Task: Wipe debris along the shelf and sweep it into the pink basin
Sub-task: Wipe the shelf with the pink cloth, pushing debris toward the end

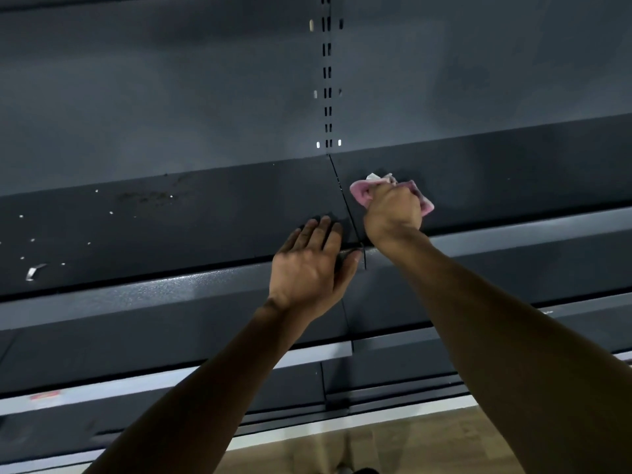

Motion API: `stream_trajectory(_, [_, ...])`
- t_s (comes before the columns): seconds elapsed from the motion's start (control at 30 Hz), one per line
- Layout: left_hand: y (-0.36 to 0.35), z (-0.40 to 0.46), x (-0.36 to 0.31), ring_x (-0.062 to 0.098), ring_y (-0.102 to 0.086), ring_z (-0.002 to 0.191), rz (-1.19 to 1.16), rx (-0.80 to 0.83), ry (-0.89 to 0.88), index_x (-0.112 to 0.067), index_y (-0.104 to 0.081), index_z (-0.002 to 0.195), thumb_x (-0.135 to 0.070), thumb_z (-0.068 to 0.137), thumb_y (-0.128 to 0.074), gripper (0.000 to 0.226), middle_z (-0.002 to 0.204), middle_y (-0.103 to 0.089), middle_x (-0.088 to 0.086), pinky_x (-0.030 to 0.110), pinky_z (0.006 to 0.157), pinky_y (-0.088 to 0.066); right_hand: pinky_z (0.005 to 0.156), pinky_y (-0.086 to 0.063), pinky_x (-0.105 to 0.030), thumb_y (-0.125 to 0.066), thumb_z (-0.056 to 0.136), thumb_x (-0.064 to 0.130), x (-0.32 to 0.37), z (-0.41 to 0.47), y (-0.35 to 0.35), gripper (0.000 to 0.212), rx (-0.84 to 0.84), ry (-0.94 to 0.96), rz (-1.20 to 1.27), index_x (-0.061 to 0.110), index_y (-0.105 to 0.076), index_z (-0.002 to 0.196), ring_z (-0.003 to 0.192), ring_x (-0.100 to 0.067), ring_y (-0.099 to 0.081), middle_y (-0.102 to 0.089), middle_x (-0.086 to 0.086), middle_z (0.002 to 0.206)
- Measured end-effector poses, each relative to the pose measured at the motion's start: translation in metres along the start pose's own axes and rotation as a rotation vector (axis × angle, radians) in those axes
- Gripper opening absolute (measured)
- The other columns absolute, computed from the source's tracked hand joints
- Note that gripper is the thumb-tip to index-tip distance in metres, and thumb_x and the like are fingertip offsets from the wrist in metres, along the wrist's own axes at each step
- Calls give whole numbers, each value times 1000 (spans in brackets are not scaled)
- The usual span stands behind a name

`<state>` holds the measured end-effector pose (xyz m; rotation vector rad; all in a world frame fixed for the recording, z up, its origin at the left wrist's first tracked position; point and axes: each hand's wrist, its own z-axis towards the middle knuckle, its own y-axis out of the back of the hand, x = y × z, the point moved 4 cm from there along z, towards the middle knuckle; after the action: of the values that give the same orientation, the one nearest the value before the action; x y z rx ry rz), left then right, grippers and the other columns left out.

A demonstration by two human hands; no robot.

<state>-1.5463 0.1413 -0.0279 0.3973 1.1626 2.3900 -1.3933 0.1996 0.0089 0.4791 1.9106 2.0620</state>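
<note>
I saw a dark grey metal shelf running across the middle of the frame, with a slotted back panel filling the whole upper half. A vertical row of slots ran down that panel just right of centre and met a thin seam that split the shelf surface into two sections. Below the shelf, lower tiers with pale price rails crossed the bottom half, and a strip of wooden floor showed at the lower right. Both my bare forearms reached up from the bottom edge and covered much of those lower tiers. My left hand lay flat at the shelf's front lip, just left of the seam, fingers straight and together, holding nothing. My right hand was just right of the seam, fingers curled round a bunched pink cloth pressed to the shelf; the hand hid most of the cloth. White specks of debris lay scattered at the left of the shelf, well apart from the cloth, with a darker smudge between. I could not see the pink basin.
</note>
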Motion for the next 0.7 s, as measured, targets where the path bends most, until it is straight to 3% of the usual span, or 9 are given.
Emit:
stream_trajectory(0.1, [0, 0, -1, 29, -61, 122, 6, 16, 1, -9, -66, 127, -51, 100, -38, 57, 133, -64, 14, 43, 101, -51, 52, -31, -24, -42, 91, -7, 1, 4, 0, 24, -47, -29, 8, 1, -57, 108, 83, -25, -57, -42, -6, 66])
stream_trajectory(0.23, [2, 1, -1, 29, -61, 123, 1, 37, 3, -8, -64, 128, -51, 100, -39, 57, 134, -63, 15, 43, 101, -51, 54, -32, -25, -45, 98, 6, 11, 3, 5, 25, -104, -17, 255, 11, -63, 115, 90, -21, -63, -66, -3, 92])
stream_trajectory(0.3, [3, 2, -2, 30, -61, 122, -4, 46, -10, -8, -63, 129, -50, 101, -37, 58, 133, -63, 15, 44, 100, -52, 65, -39, -27, -49, 100, 19, 26, -1, 7, 23, -105, 25, 428, 21, -66, 116, 88, -18, -63, -70, -1, 97])
stream_trajectory(0.4, [6, 2, -1, 29, -64, 119, -15, 44, -31, -6, -64, 126, -49, 101, -36, 57, 128, -66, 15, 44, 97, -54, 82, -50, -37, -47, 101, 33, 52, -6, 3, 26, -46, 108, 685, 24, -67, 116, 86, -20, -63, -70, -3, 96])
stream_trajectory(0.47, [7, 3, -1, 28, -64, 118, -10, 54, -36, -6, -65, 125, -49, 102, -35, 58, 126, -67, 15, 43, 96, -55, 85, -51, -40, -49, 99, 30, 60, -4, -2, 25, -31, 130, 748, 26, -68, 115, 88, -20, -63, -69, -3, 98])
stream_trajectory(0.53, [7, 3, -1, 28, -66, 116, 6, 45, -39, -6, -66, 123, -48, 101, -37, 56, 123, -69, 16, 43, 95, -55, 84, -52, -35, -53, 96, 21, 61, -7, -3, 26, -50, 170, 767, 29, -68, 115, 89, -16, -63, -69, 3, 97])
stream_trajectory(0.63, [12, 3, -1, 29, -71, 101, 32, -6, -60, -5, -72, 109, -43, 99, -37, 52, 107, -74, 16, 39, 86, -59, 66, -43, -9, -52, 99, 25, 66, -20, 2, 26, 18, 310, 866, 32, -66, 120, 85, -3, -60, -63, 20, 94])
stream_trajectory(0.7, [16, 2, 0, 28, -73, 83, 13, -66, -71, -5, -73, 94, -39, 99, -36, 51, 90, -74, 15, 37, 72, -58, 64, -39, -9, -51, 100, 28, 75, -28, 6, 27, 70, 407, 851, 30, -65, 123, 88, -4, -61, -65, 17, 101])
